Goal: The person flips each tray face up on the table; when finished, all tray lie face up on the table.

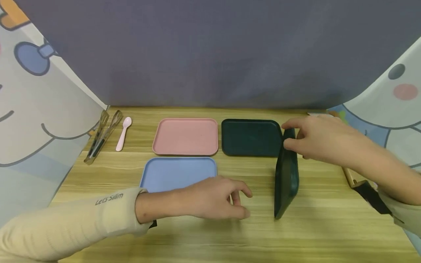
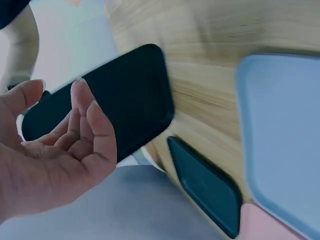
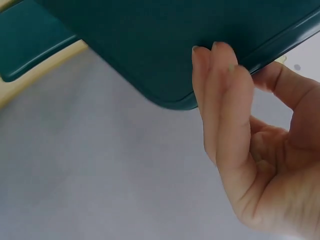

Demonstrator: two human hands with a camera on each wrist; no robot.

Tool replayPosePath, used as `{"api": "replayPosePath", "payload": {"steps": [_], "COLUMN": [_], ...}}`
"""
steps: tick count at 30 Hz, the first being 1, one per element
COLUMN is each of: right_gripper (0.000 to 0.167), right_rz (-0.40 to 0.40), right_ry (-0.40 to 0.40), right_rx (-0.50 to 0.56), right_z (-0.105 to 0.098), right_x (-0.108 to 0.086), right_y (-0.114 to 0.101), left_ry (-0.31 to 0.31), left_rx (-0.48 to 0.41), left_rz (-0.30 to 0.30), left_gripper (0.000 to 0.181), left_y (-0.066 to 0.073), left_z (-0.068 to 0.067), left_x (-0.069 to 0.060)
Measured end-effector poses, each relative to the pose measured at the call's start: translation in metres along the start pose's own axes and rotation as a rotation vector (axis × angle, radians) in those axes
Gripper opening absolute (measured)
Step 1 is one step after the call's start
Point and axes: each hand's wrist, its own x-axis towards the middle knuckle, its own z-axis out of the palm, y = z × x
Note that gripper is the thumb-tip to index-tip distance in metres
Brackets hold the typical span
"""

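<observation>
In the head view my right hand pinches the edge of a dark green tray, which stands tilted on its side above the table. The right wrist view shows my fingers on one face of this tray and the thumb at its rim. My left hand hovers left of the tray, fingers loosely bent, holding nothing. Below its wrist lies a blue tray, partly covered by the arm. A second dark green tray lies flat behind, beside a pink tray.
At the left of the wooden table lie metal tongs and a pale pink spoon. A grey wall stands along the back edge. A light brown object lies partly hidden under the right forearm.
</observation>
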Motion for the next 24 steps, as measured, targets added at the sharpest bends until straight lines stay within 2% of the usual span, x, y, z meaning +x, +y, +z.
{"api": "replayPosePath", "payload": {"steps": [3, 9, 15, 20, 24], "right_gripper": [0.055, 0.057, 0.057, 0.055, 0.053], "right_rz": [0.017, 0.072, 0.107, 0.121, 0.115], "right_ry": [-0.021, -0.017, 0.018, 0.092, 0.107], "right_rx": [0.048, 0.163, 0.414, 0.503, 0.565], "right_z": [0.002, 0.010, 0.023, 0.031, 0.037], "right_x": [-0.005, -0.018, -0.029, -0.036, -0.041], "right_y": [0.018, 0.056, 0.096, 0.115, 0.123], "left_ry": [-0.006, -0.005, 0.023, 0.020, 0.019], "left_rx": [-0.005, -0.039, -0.196, -0.349, -0.503], "left_rz": [-0.051, -0.108, -0.147, -0.158, -0.184], "left_gripper": [0.031, 0.030, 0.045, 0.062, 0.069], "left_y": [-0.010, -0.028, -0.045, -0.060, -0.066], "left_z": [-0.002, -0.009, -0.011, -0.005, 0.005], "left_x": [0.002, 0.008, 0.020, 0.035, 0.050]}}
